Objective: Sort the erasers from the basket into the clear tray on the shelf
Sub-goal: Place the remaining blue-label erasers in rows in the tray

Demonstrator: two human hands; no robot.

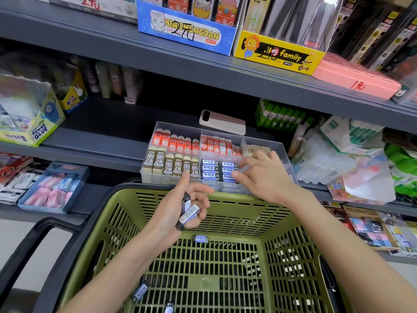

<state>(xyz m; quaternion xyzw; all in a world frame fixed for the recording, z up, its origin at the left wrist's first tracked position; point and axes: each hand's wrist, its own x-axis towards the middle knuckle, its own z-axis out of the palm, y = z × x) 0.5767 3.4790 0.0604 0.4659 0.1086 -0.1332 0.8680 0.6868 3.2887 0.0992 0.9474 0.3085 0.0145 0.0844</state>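
Now the blue-sleeved erasers [214, 169] lie in 2 neat columns, labels up, in the 6 o'clock compartment of the clear tray [176, 128]. The right hand [261, 177] reaches over that stack from 3 o'clock, fingers loosely bent and thumb tip close to the front row. That spot is blurred, so I cannot tell whether they pinch an eraser or only nudge one.

The left hand [180, 208], at the tray's 7 o'clock above the green basket [282, 222], curls its fingers round 2 held erasers [188, 213].

As I judge it, the step goes well if each piece is seated flat, label up and square to its column, before another is passed across. None should stray into the 2B erasers [171, 166] at 8 o'clock.

3 loose erasers [200, 238] lie on the basket floor, at its 12, 7 and 6 o'clock. A pink phone [222, 123] rests on the shelf [101, 136] at the tray's 12 o'clock.
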